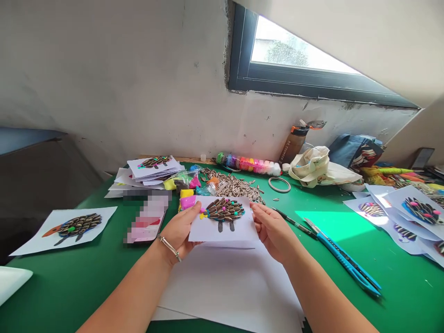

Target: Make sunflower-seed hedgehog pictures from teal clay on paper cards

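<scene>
1. White rectangular paper card (222, 215) with a seed-covered figure sits at centre, pinched by the left hand (183, 226) near ten o'clock and the right hand (274, 226) near two.
2. Clear plastic bags (189, 178) at eleven o'clock hold brightly coloured lumps; a long, clear, tube-shaped pack (249, 164) at one holds multicoloured ones.
3. The figure shows dark striped seeds, pink and green dots, two dark legs, and yellow and blue at its nine o'clock end.
4. Some fingers are hidden behind the card. Contents of the crumpled cream cloth bag (312, 169), at two o'clock, cannot be seen; white decorated sheets (381, 217) at three are cut off.
</scene>
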The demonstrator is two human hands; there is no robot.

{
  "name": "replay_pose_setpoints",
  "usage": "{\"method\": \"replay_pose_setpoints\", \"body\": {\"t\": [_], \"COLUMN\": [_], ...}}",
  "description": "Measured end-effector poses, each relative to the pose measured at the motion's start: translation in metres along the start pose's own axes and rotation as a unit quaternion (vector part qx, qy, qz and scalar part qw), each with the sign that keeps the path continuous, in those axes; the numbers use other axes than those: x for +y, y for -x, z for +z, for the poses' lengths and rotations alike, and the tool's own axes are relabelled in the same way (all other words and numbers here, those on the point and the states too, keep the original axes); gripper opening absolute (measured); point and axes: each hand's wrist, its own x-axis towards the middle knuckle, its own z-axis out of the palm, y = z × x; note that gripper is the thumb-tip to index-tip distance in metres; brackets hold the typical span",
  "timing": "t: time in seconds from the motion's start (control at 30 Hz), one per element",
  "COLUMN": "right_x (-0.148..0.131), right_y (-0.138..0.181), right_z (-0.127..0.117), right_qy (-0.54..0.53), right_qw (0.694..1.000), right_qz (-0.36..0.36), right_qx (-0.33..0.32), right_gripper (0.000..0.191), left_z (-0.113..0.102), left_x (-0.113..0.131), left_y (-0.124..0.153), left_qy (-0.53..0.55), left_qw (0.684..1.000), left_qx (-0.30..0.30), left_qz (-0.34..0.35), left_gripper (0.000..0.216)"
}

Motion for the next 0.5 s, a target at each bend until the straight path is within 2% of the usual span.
{"method": "replay_pose_setpoints", "body": {"t": [0.1, 0.3, 0.5], "right_x": [0.0, 0.002, 0.002], "right_y": [0.002, 0.002, 0.002], "right_z": [0.003, 0.004, 0.003], "right_qy": [0.01, 0.053, 0.081], "right_qw": [1.0, 0.998, 0.996], "right_qz": [-0.008, -0.019, -0.023], "right_qx": [-0.001, -0.023, -0.017], "right_gripper": [0.049, 0.049, 0.05], "left_z": [-0.003, -0.013, -0.025], "left_x": [0.002, 0.015, 0.057], "left_y": [-0.001, -0.004, -0.011], "left_qy": [0.006, 0.012, 0.024], "left_qw": [1.0, 0.996, 0.99], "left_qx": [0.018, 0.062, 0.095], "left_qz": [0.02, 0.061, 0.104], "left_gripper": [0.019, 0.018, 0.023]}}
